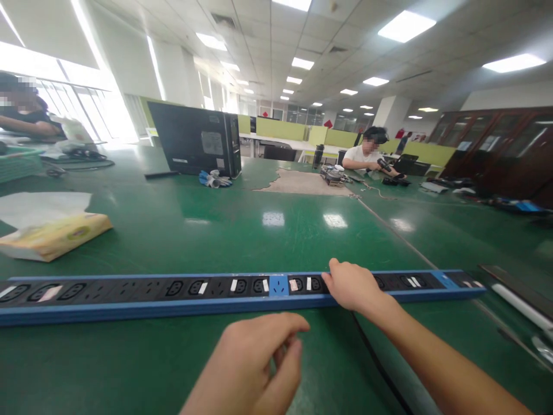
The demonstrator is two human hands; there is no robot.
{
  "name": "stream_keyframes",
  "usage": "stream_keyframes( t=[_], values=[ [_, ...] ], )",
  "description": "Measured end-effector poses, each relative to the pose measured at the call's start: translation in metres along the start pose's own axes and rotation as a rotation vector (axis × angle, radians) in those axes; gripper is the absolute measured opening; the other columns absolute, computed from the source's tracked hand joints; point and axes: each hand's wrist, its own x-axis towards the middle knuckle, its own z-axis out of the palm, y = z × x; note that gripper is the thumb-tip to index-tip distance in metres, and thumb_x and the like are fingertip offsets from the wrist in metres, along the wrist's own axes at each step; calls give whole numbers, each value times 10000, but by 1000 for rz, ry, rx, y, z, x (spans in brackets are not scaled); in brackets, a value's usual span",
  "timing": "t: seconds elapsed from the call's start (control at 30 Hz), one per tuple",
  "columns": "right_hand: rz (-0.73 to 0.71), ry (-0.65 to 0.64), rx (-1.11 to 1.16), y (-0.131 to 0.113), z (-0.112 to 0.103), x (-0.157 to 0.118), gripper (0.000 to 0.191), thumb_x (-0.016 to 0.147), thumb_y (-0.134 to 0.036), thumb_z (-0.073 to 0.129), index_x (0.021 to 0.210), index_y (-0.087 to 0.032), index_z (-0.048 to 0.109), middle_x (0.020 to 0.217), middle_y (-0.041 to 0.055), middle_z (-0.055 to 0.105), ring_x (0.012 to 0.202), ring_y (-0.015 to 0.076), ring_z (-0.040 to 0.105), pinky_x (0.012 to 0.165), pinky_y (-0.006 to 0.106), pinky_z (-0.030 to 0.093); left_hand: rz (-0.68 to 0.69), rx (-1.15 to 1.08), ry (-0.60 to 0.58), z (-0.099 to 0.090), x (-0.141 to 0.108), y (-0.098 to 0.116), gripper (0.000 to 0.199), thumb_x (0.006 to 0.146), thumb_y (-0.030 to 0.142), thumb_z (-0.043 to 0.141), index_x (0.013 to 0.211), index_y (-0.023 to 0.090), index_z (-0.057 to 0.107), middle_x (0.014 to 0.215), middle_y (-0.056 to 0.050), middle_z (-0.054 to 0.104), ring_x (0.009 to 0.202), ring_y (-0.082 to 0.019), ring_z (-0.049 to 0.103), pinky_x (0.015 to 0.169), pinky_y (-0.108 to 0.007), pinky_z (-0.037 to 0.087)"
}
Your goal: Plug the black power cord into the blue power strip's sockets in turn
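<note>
A long blue power strip (173,311) with black sockets and one blue socket lies across the green table, running out of view at the left. White and pinkish labels sit on several sockets. My right hand (352,285) is closed over the strip right of its middle, its fingers mostly hidden by the back of the hand. Nearer to me, my left hand (263,360) hovers in front of the strip. Its fingers are bent, with a gap between thumb and index finger, and nothing shows in it. A black cable (374,351) runs from below the strip toward me.
A yellow tissue pack (56,233) lies at the left. Farther back stand a black computer case (194,138) and blue-grey gloves (215,178). One person (365,153) holds a dark tool at the far right; another person (26,115) sits far left. Brown board (306,183) lies mid-table.
</note>
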Motion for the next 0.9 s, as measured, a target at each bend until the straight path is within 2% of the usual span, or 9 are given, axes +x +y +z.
stream_keyframes(
  t=[0.1,0.2,0.27,0.37,0.5,0.63,0.73,0.8,0.9],
  values=[
    [-42,-30,139,20,0,19,507,937,-551,326,901,-160,646,960,140,714,892,251,673,716,312,444,-207,-423,-201,41,33,11,258,861,349,516,995,205,684,763,-28,701,663,-163,637,588,-268,500],
    [86,94,316,43,12,45,516,936,-561,317,779,-193,641,845,78,715,789,189,652,649,265,397,-467,-802,-301,83,54,15,396,865,390,529,1152,124,597,894,-106,710,681,-168,657,535,-247,470],
    [184,156,367,55,25,58,468,933,-521,349,758,-200,641,797,57,706,747,169,636,621,249,375,-592,-1017,-303,102,63,19,404,878,436,535,1103,107,596,942,-136,701,696,-162,670,568,-242,480],
    [256,182,370,63,44,68,418,926,-467,361,773,-204,648,802,57,701,754,173,629,604,249,357,-663,-1267,-267,117,74,29,386,894,463,541,1039,109,589,934,-140,703,696,-145,671,617,-232,483],
    [270,174,333,60,53,69,386,882,-490,405,745,-227,653,805,48,703,761,187,625,584,256,337,-712,-1404,-191,128,91,42,326,949,421,472,1032,115,553,907,-124,704,676,-143,671,618,-236,470],
    [246,145,273,56,50,67,397,875,-487,389,771,-235,677,853,53,713,786,184,634,609,255,360,-766,-1471,-148,138,104,44,362,978,429,387,951,111,558,773,-71,668,548,-126,620,573,-252,458],
    [246,133,261,55,49,67,405,870,-489,384,783,-234,688,863,60,717,806,196,645,625,263,383,-747,-1400,-157,141,109,39,407,979,434,361,910,103,587,753,-65,662,528,-112,600,550,-238,444],
    [252,129,249,55,49,68,409,867,-485,382,791,-228,692,879,71,719,826,208,653,633,269,396,-662,-1198,-200,137,108,34,427,976,441,345,919,107,605,770,-84,684,539,-130,616,524,-239,432],
    [255,122,234,55,49,68,408,862,-478,373,805,-234,695,901,74,721,843,217,659,649,278,415,-347,-560,-215,123,100,26,511,959,501,347,819,117,653,745,-129,710,582,-195,660,537,-279,439]
  ],
)
